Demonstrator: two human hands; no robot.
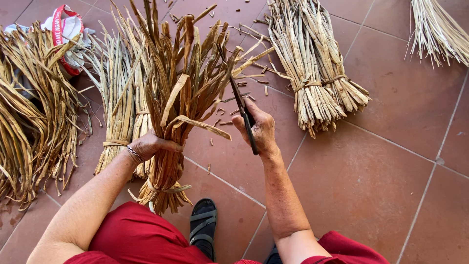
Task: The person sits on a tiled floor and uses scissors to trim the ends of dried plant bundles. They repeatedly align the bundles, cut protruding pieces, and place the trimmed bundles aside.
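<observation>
My left hand [149, 145] grips a tied bundle of dried brown plant stalks [178, 93] around its lower part and holds it upright, with a bracelet on that wrist. My right hand [259, 129] holds dark scissors [239, 100], whose blades point up into the ragged upper ends of that bundle. A strip binds the bundle near its base, just above my red trousers.
A second tied bundle [119, 98] lies behind the held one. A loose heap of brown stalks [34, 112] lies at left by a white and red bag [68, 29]. Pale tied bundles [315, 73] lie at upper right on the red floor tiles [391, 171]. My sandalled foot [202, 225] is below.
</observation>
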